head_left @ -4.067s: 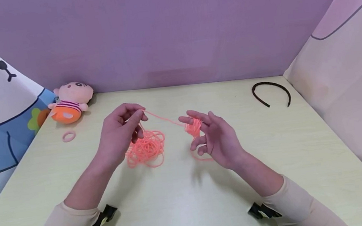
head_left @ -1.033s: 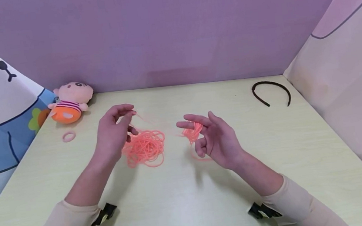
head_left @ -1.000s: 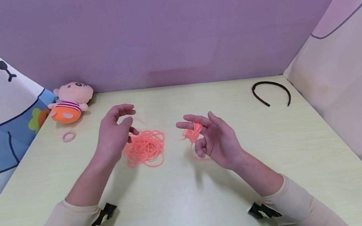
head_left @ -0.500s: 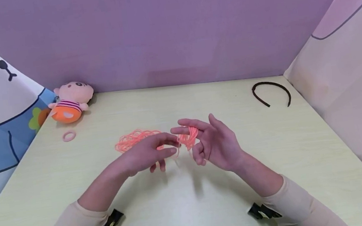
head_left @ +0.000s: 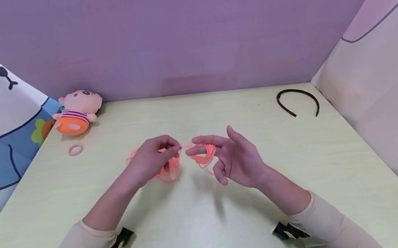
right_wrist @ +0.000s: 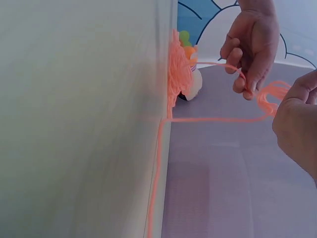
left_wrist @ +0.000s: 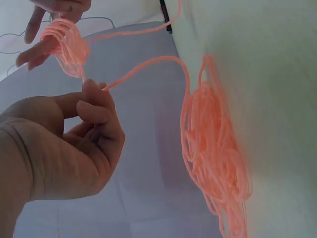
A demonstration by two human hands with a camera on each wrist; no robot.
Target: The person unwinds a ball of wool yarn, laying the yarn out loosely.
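Note:
In the head view my left hand point(head_left: 151, 158) pinches a strand of coral-pink yarn between thumb and fingertips, just left of the right hand's fingertips. My right hand point(head_left: 240, 160) has its index and middle fingers straight, with a coil of yarn point(head_left: 208, 154) wound round them and its other fingers bent. A loose pile of yarn point(left_wrist: 213, 144) lies on the table, partly hidden behind the left hand in the head view. From that pile the strand runs up to the left fingertips. In the right wrist view a yarn tail point(right_wrist: 213, 119) hangs from the coil to the tabletop.
A plush toy point(head_left: 79, 113) sits at the table's back left corner, with a pink ring point(head_left: 75, 150) in front of it. Towards the back right lies a black headband point(head_left: 296, 90). Printed and purple panels point(head_left: 189, 39) border the table point(head_left: 211, 229).
From farther up and left, my left hand has come across to the right fingertips and, since half a second ago, risen slightly. The right hand has dropped a little, and the coil sits lower with it.

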